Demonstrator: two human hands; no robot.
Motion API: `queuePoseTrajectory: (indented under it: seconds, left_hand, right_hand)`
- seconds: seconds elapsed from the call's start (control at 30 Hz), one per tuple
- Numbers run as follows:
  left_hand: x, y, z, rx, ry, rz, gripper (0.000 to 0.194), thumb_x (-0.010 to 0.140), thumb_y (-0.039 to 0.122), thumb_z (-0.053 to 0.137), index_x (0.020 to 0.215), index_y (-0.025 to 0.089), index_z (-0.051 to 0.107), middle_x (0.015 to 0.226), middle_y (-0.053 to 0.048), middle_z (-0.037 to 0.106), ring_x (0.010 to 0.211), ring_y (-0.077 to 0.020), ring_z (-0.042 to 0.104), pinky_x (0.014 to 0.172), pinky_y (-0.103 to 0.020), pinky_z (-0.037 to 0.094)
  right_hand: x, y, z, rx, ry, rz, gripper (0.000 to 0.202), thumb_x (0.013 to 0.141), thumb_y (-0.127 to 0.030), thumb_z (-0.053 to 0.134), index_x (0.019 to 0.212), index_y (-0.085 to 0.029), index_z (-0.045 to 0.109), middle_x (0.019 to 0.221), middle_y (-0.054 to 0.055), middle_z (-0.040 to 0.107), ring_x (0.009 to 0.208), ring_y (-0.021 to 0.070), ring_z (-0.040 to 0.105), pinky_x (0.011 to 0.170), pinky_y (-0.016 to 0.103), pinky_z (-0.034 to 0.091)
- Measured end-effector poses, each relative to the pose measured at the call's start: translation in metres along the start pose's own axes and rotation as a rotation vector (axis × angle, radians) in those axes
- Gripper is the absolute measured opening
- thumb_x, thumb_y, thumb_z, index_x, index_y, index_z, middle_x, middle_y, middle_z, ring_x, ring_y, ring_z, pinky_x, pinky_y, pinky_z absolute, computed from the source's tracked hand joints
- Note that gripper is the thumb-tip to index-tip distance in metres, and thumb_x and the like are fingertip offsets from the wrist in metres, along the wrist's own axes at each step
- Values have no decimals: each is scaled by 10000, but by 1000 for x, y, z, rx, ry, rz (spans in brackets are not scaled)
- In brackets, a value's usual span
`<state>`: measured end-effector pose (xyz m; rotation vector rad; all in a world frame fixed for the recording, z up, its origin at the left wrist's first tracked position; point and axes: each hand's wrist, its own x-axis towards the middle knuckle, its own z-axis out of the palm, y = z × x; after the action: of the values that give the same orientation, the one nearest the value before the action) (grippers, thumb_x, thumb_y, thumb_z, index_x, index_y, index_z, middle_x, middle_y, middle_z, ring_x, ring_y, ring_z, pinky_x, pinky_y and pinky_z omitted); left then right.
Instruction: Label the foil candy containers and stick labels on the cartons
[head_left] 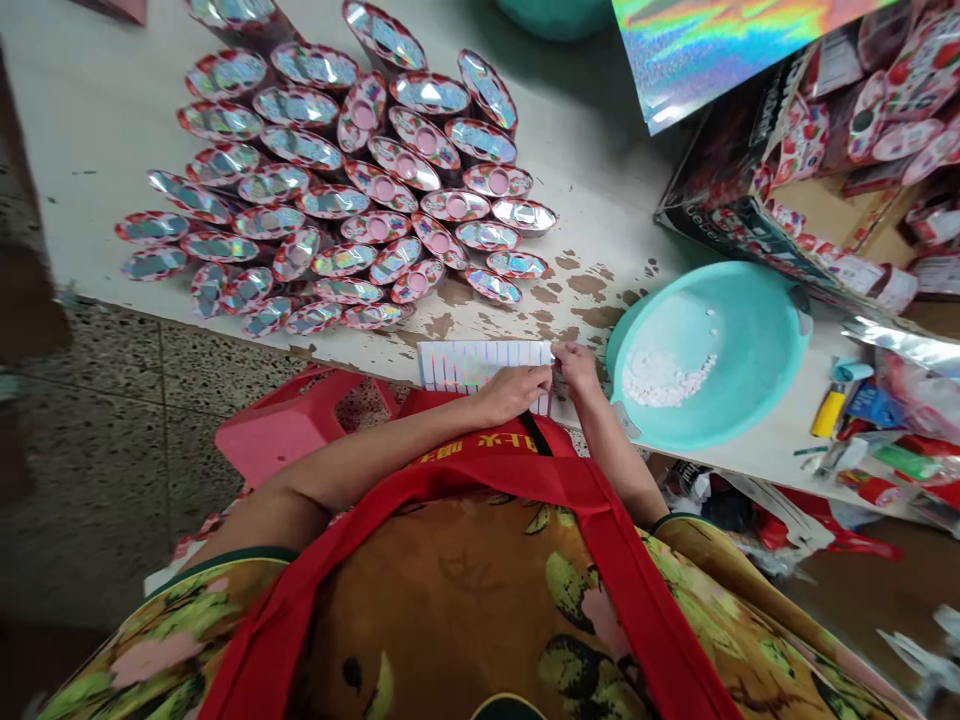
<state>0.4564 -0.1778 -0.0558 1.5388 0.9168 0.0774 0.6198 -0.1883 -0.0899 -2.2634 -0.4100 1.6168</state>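
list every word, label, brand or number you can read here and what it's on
"上火", apparently: upside-down yellow characters on the red apron; those beside them are unclear.
Carton: pale lettering on its dark side, too blurred to read.
Pack labels in the carton: too small.
Gridded sheet: no text I can make out.

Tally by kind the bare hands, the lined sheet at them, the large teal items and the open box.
Hands: 2 (left hand, right hand)
Lined sheet: 1
Large teal items: 2 (basin, another item cut off by the top edge)
Open box: 1
Total: 6
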Motion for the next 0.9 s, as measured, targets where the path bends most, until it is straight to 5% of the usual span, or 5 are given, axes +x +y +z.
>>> queuePoseTrajectory:
  seconds: [0.2, 0.3, 0.43, 0.73, 0.9]
  left_hand:
    - [0, 16, -59, -773, 513, -203, 210, 752, 282, 713, 783, 193, 525, 726, 24, 643, 666, -112, 621, 691, -258, 542]
    - [6, 20, -86, -858, 618, -194, 244, 716, 270, 740, 768, 191, 515, 706, 36, 637, 639, -97, 618, 677, -247, 552]
    - [14, 15, -104, -872, 684, -220, 233, 727, 284, 734, 780, 187, 528, 712, 27, 644, 654, -110, 645, 674, -246, 542]
    - [44, -25, -157, 38, 1089, -425, 68, 826, 231, 683, 762, 209, 676, 918, -38, 629, 948, -192, 580, 937, -338, 473]
    - [67, -32, -172, 278, 1105, -594, 74, 871, 270, 659, 815, 242, 699, 1043, -74, 616, 1125, -285, 524, 971, -420, 425]
  right_hand:
    - [-24, -42, -8, -126, 20, -448, 527, 890, -609, 467, 1168, -204, 661, 1188, 128, 681, 975, 232, 633, 799, 349, 492]
    - [-34, -73, -1, 25, -302, -373, 519, 853, -671, 532, 1079, -229, 683, 1003, 71, 713, 776, 188, 647, 661, 304, 470]
    - [-24, -110, 18, 45, -375, -376, 409, 663, -590, 775, 721, -211, 633, 581, -31, 546, 524, 118, 466, 546, 271, 389]
    - [34, -193, 59, -525, -219, -623, 240, 753, -424, 666, 717, -189, 698, 633, 1, 651, 600, 147, 525, 593, 274, 368]
    - [43, -226, 87, -797, -29, -617, 206, 772, -363, 655, 649, -200, 685, 636, 19, 642, 652, 189, 565, 636, 306, 397]
